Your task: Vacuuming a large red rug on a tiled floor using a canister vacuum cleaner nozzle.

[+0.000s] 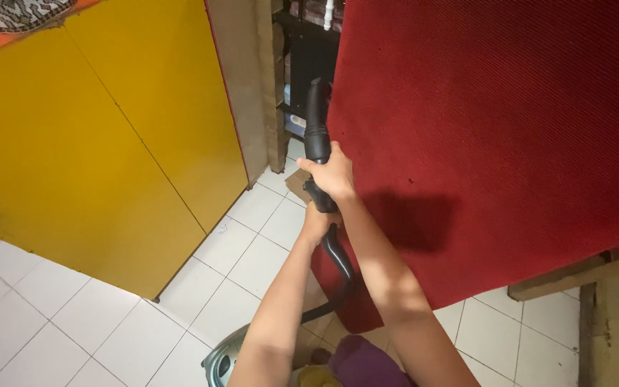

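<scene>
Purple cloth (363, 362) and a grey vacuum canister (222, 360) sit nearest the lens at the bottom edge, with two bare forearms rising from them toward a black vacuum wand (316, 129); the right hand (332, 175) is wrapped closed round the wand's upper grip, while the left hand (317, 222) sits just below it, largely hidden behind the right wrist, apparently closed on the curved handle though its fingers cannot be seen. The wand points up and away, its far end running along the left edge of a large red ribbed upholstered panel (496, 129) that stands tilted over the white tiled floor (59, 322). By the look of it, the work in hand is running the wand along that panel's edge, and any further stroke would call for keeping the tip close against the fabric without catching the dark shelving (309, 57) behind. Room is tight: a yellow panelled wall (94, 143) closes the left, a brown board (248, 86) stands in the far gap, and wooden pieces (582, 276) lie under the red panel's right corner; open tiles lie near left
</scene>
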